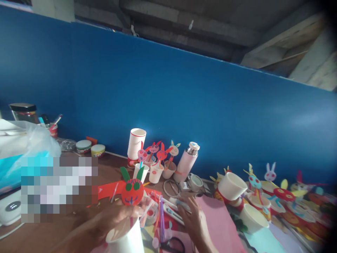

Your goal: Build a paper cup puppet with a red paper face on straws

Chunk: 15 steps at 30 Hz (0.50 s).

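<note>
Rabbit face (132, 195) red-orange, ears (140, 173) green; nearest cup (129, 240) white; wall (184, 91) blue; flask (186, 163) pale pink.

Legible text, brands, numbers: none. Marked items on the worktop (112, 172), wording undetermined, as follows.

White device (6, 211), far left: dark oval display (13, 206) bearing pale characters; too small and blurred to read.

Tin, green label (83, 149), pale lid: print on side wall; too small to read.

Tin, yellow label (98, 152), pale lid: print on side wall; likewise unreadable.

Stack of cups (136, 146), red lower part: light marks on the red; unreadable.

White cup (156, 175), beside the stack: round red mark on side; any lettering within it indistinct.
</note>
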Motion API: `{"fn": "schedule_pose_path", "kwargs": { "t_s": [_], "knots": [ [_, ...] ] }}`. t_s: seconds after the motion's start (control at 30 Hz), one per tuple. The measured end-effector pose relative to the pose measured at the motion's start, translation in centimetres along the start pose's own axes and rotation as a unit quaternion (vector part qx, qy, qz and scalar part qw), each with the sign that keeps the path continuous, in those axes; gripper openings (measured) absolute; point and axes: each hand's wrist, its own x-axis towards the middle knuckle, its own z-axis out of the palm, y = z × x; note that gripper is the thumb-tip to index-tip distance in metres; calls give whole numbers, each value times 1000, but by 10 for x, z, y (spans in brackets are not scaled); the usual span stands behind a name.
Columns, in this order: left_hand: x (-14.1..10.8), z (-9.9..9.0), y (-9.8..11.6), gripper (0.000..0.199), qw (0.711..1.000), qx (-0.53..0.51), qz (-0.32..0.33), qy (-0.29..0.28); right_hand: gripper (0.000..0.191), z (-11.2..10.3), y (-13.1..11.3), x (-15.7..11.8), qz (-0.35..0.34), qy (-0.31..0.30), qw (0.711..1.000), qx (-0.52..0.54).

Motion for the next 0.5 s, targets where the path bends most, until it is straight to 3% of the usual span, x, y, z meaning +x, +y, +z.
{"fn": "schedule_pose_path", "kwargs": {
  "t_s": [0.3, 0.5],
  "knots": [
    [4, -4, -5, 30, 1000, 18, 20, -5, 11, 2, 17, -3, 63, -60, 991, -105],
    [-1, -1, 3, 29, 1000, 13, 8, -2, 14, -3, 21, -4, 33, -55, 991, -120]
  ]
}}
